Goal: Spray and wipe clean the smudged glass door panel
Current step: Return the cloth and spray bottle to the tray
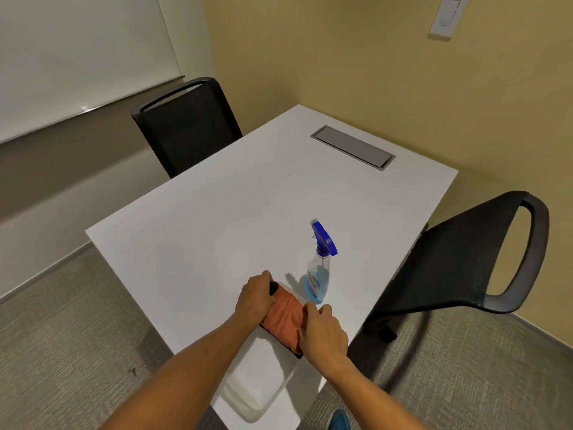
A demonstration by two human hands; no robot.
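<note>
both my forearms reach forward and down over the near end of the white table (217,218). my left hand (255,301) is curled around the upper end of an orange cloth (283,321) that is wrapped over a black-handled tool (274,288); the black tip shows just past my knuckles. my right hand (324,332) grips the lower end of the same cloth, fingers folded over its edge. the cloth-wrapped tool lies diagonally, at the near right part of the tabletop. the spray bottle (319,268), clear with blue liquid and a blue trigger head, stands upright on the table just beyond my right hand, apart from it. the glass door panel is not in view. the table's right edge runs close beside my right hand; a black chair (465,259) stands near that edge, and a second black chair (186,125) stands at the far left side. the middle and far tabletop are open, up to a grey cable hatch (352,147).
</note>
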